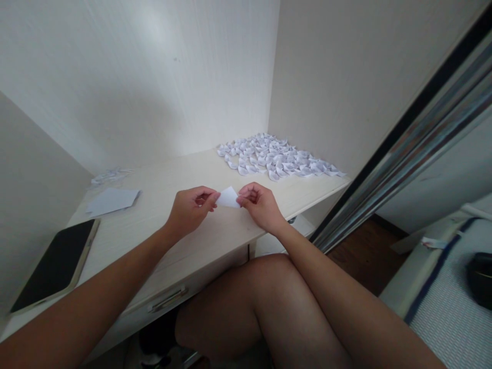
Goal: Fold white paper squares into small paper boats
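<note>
Above the near part of the pale desk [172, 174], both of my hands were clamped on one small piece of white paper [228, 197], which spanned the gap between them. My left hand [192, 207] pinched its left end between thumb and fingers; my right hand [263, 206] pinched the right end likewise, fingers curled. Whether the piece touched the desktop I could not tell. Beyond my right hand, in the corner of the back and right-hand panels, lay a broad cluster of folded papers [274, 156]. Left of my left hand, and apart from it, rested flat white sheets [113, 201], with thin white strips [109, 176] behind them. Nearer to me, a dark-screened device [56, 264] lay flat. Below the desktop's edge, a metal handle [168, 299] was fixed to the drawer front [207, 281].
</note>
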Motion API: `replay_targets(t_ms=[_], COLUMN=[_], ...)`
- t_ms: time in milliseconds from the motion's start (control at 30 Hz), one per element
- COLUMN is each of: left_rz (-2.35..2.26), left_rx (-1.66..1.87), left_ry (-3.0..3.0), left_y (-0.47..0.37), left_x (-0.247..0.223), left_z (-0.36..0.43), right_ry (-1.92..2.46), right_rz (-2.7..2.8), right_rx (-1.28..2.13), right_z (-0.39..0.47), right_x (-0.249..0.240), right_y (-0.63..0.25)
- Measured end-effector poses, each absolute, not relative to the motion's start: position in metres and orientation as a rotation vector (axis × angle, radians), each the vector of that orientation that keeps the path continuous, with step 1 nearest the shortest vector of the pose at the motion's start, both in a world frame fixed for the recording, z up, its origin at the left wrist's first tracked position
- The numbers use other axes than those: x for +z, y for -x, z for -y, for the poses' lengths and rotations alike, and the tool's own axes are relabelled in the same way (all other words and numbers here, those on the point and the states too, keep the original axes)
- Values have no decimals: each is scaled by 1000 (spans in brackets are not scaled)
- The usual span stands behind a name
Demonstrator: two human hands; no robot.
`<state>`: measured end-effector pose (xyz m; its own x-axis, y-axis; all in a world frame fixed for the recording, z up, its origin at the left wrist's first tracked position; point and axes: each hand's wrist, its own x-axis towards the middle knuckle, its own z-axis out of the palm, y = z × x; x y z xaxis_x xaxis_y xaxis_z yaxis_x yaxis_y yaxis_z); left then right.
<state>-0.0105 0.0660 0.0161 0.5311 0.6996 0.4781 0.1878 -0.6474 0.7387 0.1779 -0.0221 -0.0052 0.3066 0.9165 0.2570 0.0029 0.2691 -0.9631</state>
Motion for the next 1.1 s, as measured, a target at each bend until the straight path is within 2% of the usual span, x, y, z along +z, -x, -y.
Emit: replay_targets(t_ms=[200,567,833,1100], left_rz=[-615,-324,-464,-491], left_rx=[1085,1082,1161,1246], left_ry=[-1953,-2463,-2383,-2324], left_y=[9,20,18,17], left_x=[17,22,19,21], left_z=[-64,-70,-68,-67], right_ry=[1119,1041,941,895], right_rz=[1095,984,847,974], right_rx=[818,926,1025,1000], right_z=[23,23,27,29], right_x=[-2,-3,-1,-5], right_y=[-180,-184,-184,-182])
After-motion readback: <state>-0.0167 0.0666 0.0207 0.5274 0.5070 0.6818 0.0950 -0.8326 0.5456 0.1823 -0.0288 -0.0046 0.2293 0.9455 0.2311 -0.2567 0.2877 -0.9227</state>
